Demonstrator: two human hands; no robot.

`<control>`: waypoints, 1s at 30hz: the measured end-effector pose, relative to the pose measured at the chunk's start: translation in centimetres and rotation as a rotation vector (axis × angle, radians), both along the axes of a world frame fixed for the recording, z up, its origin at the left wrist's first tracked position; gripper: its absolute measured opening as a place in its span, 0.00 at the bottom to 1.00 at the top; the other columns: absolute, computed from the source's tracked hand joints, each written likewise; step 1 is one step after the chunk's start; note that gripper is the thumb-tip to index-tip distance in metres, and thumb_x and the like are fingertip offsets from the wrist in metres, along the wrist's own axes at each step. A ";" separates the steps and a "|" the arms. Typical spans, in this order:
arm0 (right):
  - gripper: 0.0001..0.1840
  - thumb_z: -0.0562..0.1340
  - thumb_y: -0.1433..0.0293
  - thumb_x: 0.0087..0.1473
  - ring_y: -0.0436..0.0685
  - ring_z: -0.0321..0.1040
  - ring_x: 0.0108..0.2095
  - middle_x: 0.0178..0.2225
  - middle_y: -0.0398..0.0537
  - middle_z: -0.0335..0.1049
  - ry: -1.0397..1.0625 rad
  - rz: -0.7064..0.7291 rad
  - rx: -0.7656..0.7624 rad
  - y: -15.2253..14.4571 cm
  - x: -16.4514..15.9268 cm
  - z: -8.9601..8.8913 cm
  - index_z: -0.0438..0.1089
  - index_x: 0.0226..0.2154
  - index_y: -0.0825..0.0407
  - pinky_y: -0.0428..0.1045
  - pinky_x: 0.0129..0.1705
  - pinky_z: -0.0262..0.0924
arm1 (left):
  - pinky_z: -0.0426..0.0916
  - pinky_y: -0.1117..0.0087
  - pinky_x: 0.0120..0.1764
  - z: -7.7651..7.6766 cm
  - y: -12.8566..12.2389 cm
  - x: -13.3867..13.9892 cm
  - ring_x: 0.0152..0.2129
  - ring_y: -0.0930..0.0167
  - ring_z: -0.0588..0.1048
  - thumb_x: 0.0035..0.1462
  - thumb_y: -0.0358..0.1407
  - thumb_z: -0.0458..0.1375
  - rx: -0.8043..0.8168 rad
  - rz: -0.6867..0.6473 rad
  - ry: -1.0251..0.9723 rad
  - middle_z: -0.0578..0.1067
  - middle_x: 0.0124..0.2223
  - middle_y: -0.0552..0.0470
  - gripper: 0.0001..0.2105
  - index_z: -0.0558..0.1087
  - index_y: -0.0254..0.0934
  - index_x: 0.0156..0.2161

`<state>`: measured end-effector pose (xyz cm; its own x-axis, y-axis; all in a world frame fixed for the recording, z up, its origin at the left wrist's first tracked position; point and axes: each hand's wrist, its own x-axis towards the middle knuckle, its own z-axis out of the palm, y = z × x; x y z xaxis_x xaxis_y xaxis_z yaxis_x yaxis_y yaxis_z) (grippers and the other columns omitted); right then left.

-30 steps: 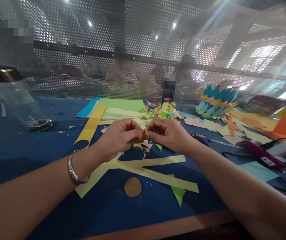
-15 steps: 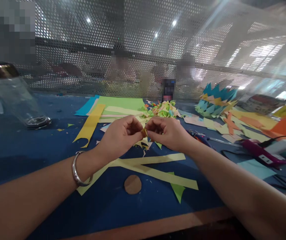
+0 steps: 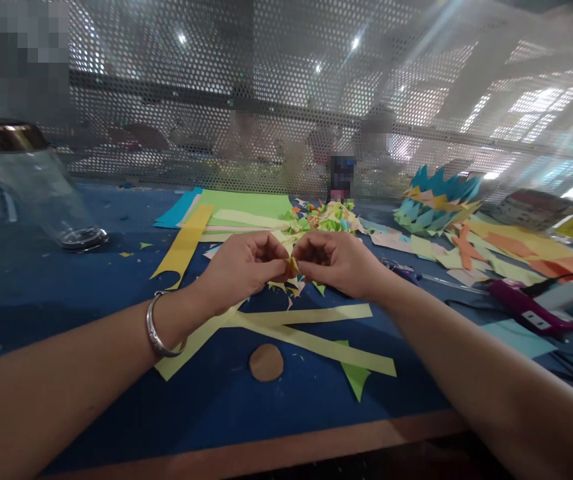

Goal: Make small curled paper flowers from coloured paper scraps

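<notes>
On your left wrist [image 3: 179, 319] you wear a shiny, silver-coloured metal bangle [image 3: 151, 327], a narrow rounded band with bright highlights along its curve, small darker markings low on its front that are too tiny to make out, and a little raised bit at its upper end. Your left hand [image 3: 239, 270] and left forearm [image 3: 81, 373] are bare on either side of it, and your right hand [image 3: 341, 265] and tapering right forearm [image 3: 471, 360] are bare too
</notes>
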<state>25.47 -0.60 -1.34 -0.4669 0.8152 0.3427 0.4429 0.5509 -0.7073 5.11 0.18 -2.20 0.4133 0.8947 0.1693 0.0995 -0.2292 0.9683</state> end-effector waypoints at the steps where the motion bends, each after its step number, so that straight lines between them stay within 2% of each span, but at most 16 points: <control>1: 0.04 0.63 0.74 0.51 0.47 0.64 0.23 0.23 0.40 0.68 0.004 0.013 -0.015 0.0 0.0 0.0 0.70 0.33 0.55 0.44 0.26 0.57 | 0.70 0.74 0.29 0.0 0.0 0.0 0.27 0.72 0.78 0.50 0.31 0.65 -0.018 -0.008 0.000 0.77 0.28 0.52 0.06 0.71 0.35 0.31; 5: 0.04 0.63 0.74 0.50 0.47 0.63 0.23 0.24 0.41 0.67 0.007 0.037 -0.044 0.0 0.1 0.2 0.70 0.33 0.56 0.44 0.26 0.56 | 0.67 0.77 0.24 0.2 -0.1 -0.1 0.23 0.75 0.76 0.53 0.32 0.64 0.001 -0.029 0.061 0.77 0.27 0.54 0.05 0.72 0.36 0.32; 8: 0.04 0.62 0.75 0.50 0.47 0.60 0.24 0.24 0.40 0.66 0.007 0.030 -0.028 -0.1 0.1 0.2 0.70 0.32 0.56 0.44 0.26 0.55 | 0.65 0.79 0.23 0.4 -0.2 -0.1 0.25 0.74 0.77 0.54 0.32 0.63 -0.003 -0.020 0.108 0.78 0.29 0.52 0.04 0.72 0.36 0.33; 17: 0.05 0.63 0.74 0.51 0.48 0.63 0.24 0.25 0.41 0.68 0.019 0.077 -0.104 -0.1 0.0 0.3 0.69 0.34 0.55 0.46 0.27 0.58 | 0.69 0.76 0.29 0.2 0.2 -0.2 0.24 0.75 0.76 0.54 0.32 0.64 0.016 -0.055 0.032 0.76 0.27 0.54 0.05 0.72 0.35 0.32; 20: 0.05 0.63 0.74 0.51 0.48 0.64 0.24 0.26 0.41 0.68 0.013 0.084 -0.104 -0.2 0.0 0.3 0.68 0.34 0.54 0.46 0.27 0.58 | 0.66 0.78 0.26 0.4 0.2 -0.2 0.22 0.78 0.74 0.55 0.31 0.63 -0.043 -0.087 0.035 0.76 0.26 0.55 0.04 0.71 0.35 0.32; 25: 0.04 0.63 0.74 0.51 0.47 0.62 0.24 0.25 0.40 0.66 0.003 0.072 -0.077 -0.2 0.0 0.1 0.68 0.33 0.54 0.45 0.27 0.57 | 0.68 0.77 0.29 0.8 0.3 -0.4 0.24 0.77 0.76 0.52 0.30 0.66 -0.220 -0.083 -0.055 0.76 0.27 0.55 0.08 0.70 0.35 0.33; 30: 0.05 0.63 0.74 0.52 0.48 0.64 0.26 0.27 0.41 0.68 0.023 0.097 -0.106 -0.2 0.0 0.0 0.68 0.35 0.54 0.46 0.29 0.59 | 0.67 0.78 0.27 0.9 0.6 -0.7 0.22 0.77 0.75 0.51 0.29 0.66 -0.320 -0.084 -0.087 0.76 0.26 0.55 0.07 0.70 0.35 0.31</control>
<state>25.43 -0.79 -1.33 -0.5385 0.7988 0.2682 0.3741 0.5119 -0.7733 4.43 0.76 -1.27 0.4843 0.8715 -0.0764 0.0071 0.0834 0.9965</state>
